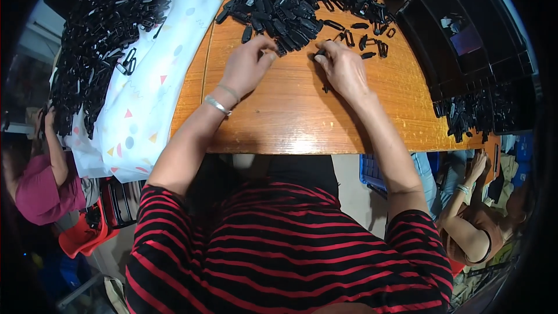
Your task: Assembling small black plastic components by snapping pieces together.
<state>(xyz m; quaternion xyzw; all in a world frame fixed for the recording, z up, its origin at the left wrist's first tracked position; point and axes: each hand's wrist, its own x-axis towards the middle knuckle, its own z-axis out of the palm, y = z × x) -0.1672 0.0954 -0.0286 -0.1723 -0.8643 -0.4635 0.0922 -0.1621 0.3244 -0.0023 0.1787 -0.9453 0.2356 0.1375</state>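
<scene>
A heap of small black plastic parts (282,9) covers the far middle of the wooden table. My left hand (247,67), with bracelets at the wrist, is at the heap's near edge. Its fingers are curved, the thumb is a little apart from them, and nothing shows between. My right hand (344,70) is closed in a pinch on a small black plastic part (319,54), mostly hidden by the fingers. Below that hand a tiny black piece (325,88) is visible. Loose black oblong frames (347,38) lie just beyond my right hand.
Left of me, a white patterned sheet (157,81) carries another large black heap (99,40). A black bin (465,40) stands at the right, with more black parts (465,119) near it. One person (49,189) sits at the left, another (471,229) at the right.
</scene>
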